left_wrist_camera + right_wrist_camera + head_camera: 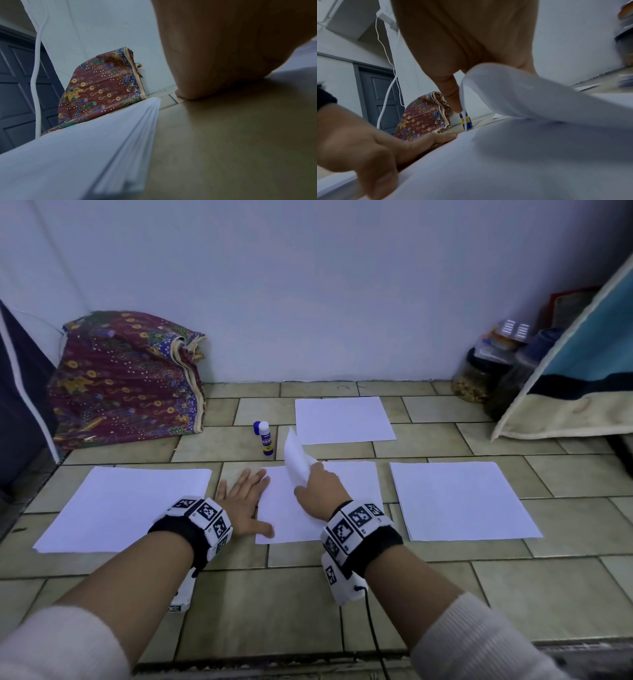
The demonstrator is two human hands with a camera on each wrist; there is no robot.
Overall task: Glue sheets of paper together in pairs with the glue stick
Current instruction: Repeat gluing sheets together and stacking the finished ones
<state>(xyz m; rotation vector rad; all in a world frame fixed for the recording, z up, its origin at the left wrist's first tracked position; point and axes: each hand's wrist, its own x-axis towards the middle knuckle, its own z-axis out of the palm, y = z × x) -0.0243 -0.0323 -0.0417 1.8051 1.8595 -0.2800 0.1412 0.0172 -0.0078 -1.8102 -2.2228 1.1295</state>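
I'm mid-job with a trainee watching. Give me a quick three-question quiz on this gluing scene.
1. True or false: the blue-and-white glue stick stands upright on the tiled floor with its cap off beside it.
2. Which hand lifts the curled white sheet of paper? A: left hand. B: right hand.
3. Fill in: the left hand lies flat, its thumb on the ___ edge of the middle white paper pile.

Key: 1 true; 2 B; 3 left.

Patterned cloth bundle (128,378) against wall; jars (479,374) far right.
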